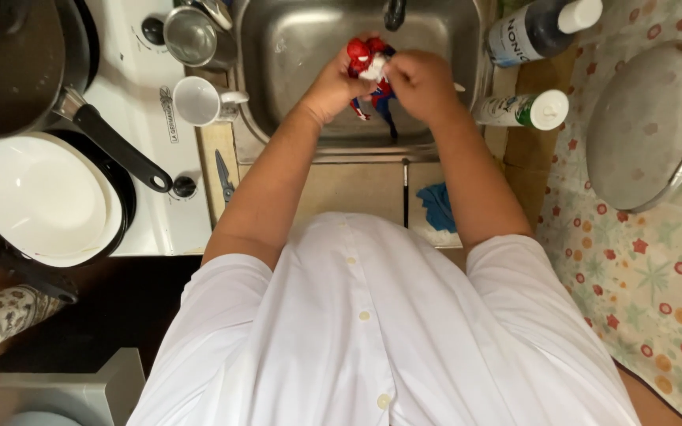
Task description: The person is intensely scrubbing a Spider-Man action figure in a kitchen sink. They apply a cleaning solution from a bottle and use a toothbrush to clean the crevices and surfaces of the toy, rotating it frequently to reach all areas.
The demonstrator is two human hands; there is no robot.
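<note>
Red-blue toy figure (374,79) gripped by left hand (333,83); right hand (420,83) pressing white cloth (373,69).

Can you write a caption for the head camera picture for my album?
Both hands hold a red-and-blue toy figure over the steel sink.

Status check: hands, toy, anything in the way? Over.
Left hand grips red-and-blue plastic toy figure over steel sink. Right hand presses white cloth on it. Nothing blocking.

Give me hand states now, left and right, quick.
Left hand: closed, holding the red and blue toy figure over the sink.
Right hand: closed, pressing a white cloth on the figure.
</note>
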